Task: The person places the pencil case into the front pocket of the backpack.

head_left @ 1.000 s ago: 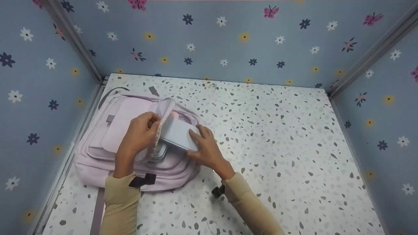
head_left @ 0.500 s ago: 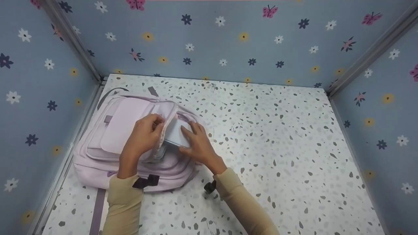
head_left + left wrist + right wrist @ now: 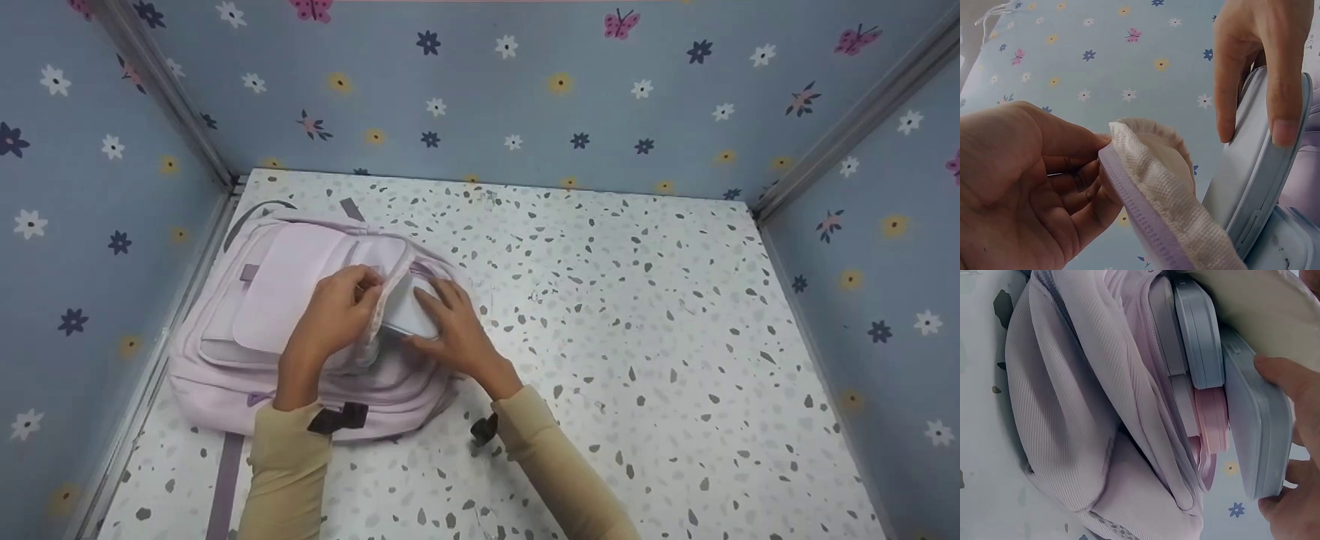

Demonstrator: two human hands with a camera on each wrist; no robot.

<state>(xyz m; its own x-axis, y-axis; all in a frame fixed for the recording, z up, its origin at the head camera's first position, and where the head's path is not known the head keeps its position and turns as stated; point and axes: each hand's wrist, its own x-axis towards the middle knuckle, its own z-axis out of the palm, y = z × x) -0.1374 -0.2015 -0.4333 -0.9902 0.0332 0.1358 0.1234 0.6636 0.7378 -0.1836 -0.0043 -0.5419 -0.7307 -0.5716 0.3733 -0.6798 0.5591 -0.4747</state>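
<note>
A lilac backpack (image 3: 225, 360) lies flat at the table's left side with its top opening facing right. My left hand (image 3: 360, 289) pinches the opening's flap (image 3: 1148, 188), which has white quilted lining and purple trim, and holds it up. My right hand (image 3: 439, 311) grips a flat pale grey-blue case (image 3: 409, 309) between thumb and fingers (image 3: 1289, 377); most of the case sits under the flap. In the right wrist view the held case (image 3: 1258, 422) lies against a grey-blue case (image 3: 1199, 337) and a pink case (image 3: 1211, 419) inside the backpack (image 3: 1084, 410).
The terrazzo tabletop (image 3: 637, 337) stretches to the right of the backpack. Blue flowered walls (image 3: 525, 90) close in the back and both sides. A grey strap (image 3: 223, 487) trails from the backpack toward the front edge.
My right hand has pushed the pale case leftward, deeper under the flap, so less of it shows. My left hand still holds the flap up in nearly the same place.
</note>
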